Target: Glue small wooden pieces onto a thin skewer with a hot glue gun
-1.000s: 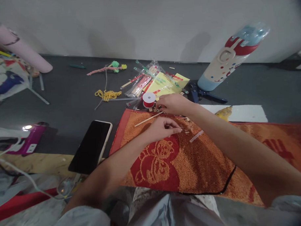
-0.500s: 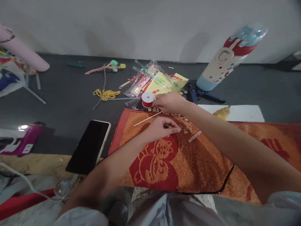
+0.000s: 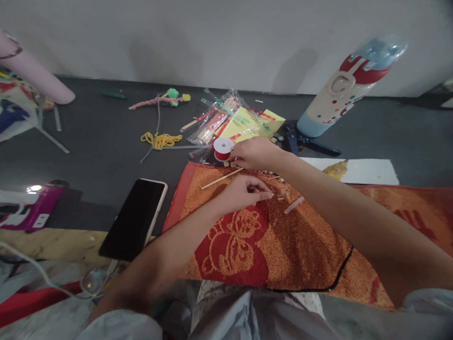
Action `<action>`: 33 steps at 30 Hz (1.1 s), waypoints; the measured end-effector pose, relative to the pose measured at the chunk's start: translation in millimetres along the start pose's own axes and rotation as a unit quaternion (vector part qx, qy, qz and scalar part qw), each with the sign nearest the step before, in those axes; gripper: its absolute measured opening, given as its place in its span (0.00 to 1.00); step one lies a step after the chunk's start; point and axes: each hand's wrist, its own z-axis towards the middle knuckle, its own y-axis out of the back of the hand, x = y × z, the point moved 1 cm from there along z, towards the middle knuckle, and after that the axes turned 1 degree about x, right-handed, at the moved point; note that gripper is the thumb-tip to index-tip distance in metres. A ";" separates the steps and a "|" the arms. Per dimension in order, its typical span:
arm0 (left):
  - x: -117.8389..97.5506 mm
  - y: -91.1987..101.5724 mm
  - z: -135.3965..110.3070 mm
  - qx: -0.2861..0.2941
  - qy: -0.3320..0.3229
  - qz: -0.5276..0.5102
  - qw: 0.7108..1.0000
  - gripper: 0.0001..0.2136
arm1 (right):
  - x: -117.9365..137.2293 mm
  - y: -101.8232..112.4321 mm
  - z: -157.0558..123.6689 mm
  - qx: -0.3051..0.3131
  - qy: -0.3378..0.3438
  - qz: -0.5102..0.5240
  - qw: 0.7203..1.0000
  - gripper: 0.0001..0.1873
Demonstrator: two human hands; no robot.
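My left hand (image 3: pixel 242 193) hovers low over the orange towel (image 3: pixel 299 251), thumb and fingertips pinched together. A tiny pale bit shows at its fingertips, too small to name. Farther back, my right hand (image 3: pixel 256 153) bends down beside a white spool of red ribbon (image 3: pixel 223 148), its fingers drawn together near small wooden pieces (image 3: pixel 227 164). What its fingertips hold, if anything, is hidden. A thin wooden stick (image 3: pixel 221 179) lies on the towel between the hands and the towel's left side. A clear short strip (image 3: pixel 294 205) rests to the right of my left hand.
Behind the spool lie plastic-wrapped sticks (image 3: pixel 210 126) and yellow paper (image 3: pixel 243 124). Blue-handled pliers (image 3: pixel 315 144) and a cartoon bottle (image 3: pixel 331 102) stand right. Leftward are yellow yarn (image 3: pixel 162 140), a phone (image 3: pixel 135 220), a purple device (image 3: pixel 38 209) and a pink bottle (image 3: pixel 37 72).
Both hands stay almost where they were; my right fingers shift slightly by the spool. The view tilts a little, moving the whole scene slightly.
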 end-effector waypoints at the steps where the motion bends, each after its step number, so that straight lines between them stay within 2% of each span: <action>1: -1.0 -0.1 -0.3 0.000 0.001 -0.001 1.000 0.09 | 0.4 -0.3 0.4 0.002 -0.003 -0.010 1.000 0.15; 7: -0.9 -0.5 -0.2 0.000 0.001 -0.010 1.000 0.07 | 4.0 -3.3 2.3 0.013 -0.009 -0.019 1.000 0.15; 11: 2.7 0.5 0.4 0.002 -0.014 0.003 1.000 0.10 | 1.9 -0.1 2.8 0.001 -0.023 0.027 0.999 0.11; 13: 3.9 1.3 0.5 0.002 -0.027 0.019 0.999 0.12 | -3.6 4.7 -4.1 -0.034 -0.045 0.073 0.996 0.09; 16: 3.9 1.7 0.3 0.001 -0.037 0.033 0.999 0.11 | -12.0 9.6 -32.9 -0.131 -0.088 0.167 0.973 0.04; 19: 1.0 1.3 0.0 -0.012 -0.039 0.027 0.999 0.10 | -9.1 2.0 -77.0 -0.217 -0.143 0.300 0.918 0.02; 20: -0.3 1.0 -0.2 -0.015 -0.035 0.018 0.999 0.10 | -5.2 -3.5 -91.4 -0.239 -0.171 0.355 0.887 0.03; 22: -2.5 0.9 -0.6 -0.034 -0.027 -0.012 0.999 0.08 | 4.0 -16.2 -115.0 -0.287 -0.226 0.463 0.808 0.05; 24: -2.9 1.0 -0.9 -0.059 -0.026 -0.030 0.997 0.08 | 11.5 -27.2 -129.5 -0.318 -0.268 0.525 0.743 0.07; 26: -1.3 1.1 -0.9 -0.084 -0.029 -0.064 0.994 0.09 | 15.4 -32.6 -135.0 -0.309 -0.280 0.550 0.724 0.07; 29: 3.1 1.1 -0.1 -0.131 -0.028 -0.118 0.984 0.10 | 14.6 -31.5 -135.0 -0.346 -0.264 0.599 0.672 0.03; 33: 7.3 0.7 2.0 -0.164 -0.023 -0.155 0.974 0.12 | 11.9 -32.8 -130.5 -0.341 -0.249 0.678 0.602 0.03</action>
